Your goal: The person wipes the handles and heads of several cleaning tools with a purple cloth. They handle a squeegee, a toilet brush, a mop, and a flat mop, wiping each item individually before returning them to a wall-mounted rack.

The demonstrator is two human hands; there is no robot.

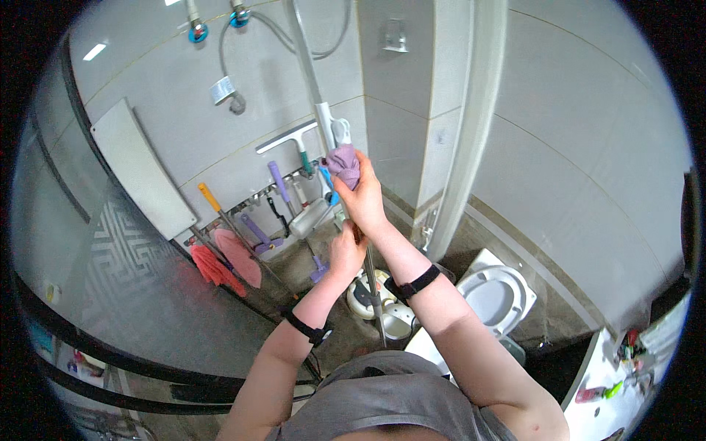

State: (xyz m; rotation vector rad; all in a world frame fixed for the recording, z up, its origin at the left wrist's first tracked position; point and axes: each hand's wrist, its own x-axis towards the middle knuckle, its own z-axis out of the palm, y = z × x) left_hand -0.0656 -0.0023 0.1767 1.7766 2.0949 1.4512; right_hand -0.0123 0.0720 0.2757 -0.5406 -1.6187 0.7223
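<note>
A long metal pole (373, 281) runs up through the middle of my view, from near my body towards the wall. Its upper part has a white plastic fitting (326, 124). Just below that fitting, my right hand (365, 198) grips a bunched purple cloth (345, 165) against the pole. Lower down, my left hand (347, 252) is closed around the pole, its fingers partly hidden. Behind my hands hang a white squeegee (289, 136) with a green handle and a white roller-like tool (309, 219).
Purple-handled tools (278, 179), an orange-handled tool (208, 195) and red cloth mop heads (218, 267) hang along a wall rack. A mop bucket (396, 325) stands below the pole. To the right are a toilet (492, 297) and a white counter (606, 397); dark-framed glass (160, 308) lies left.
</note>
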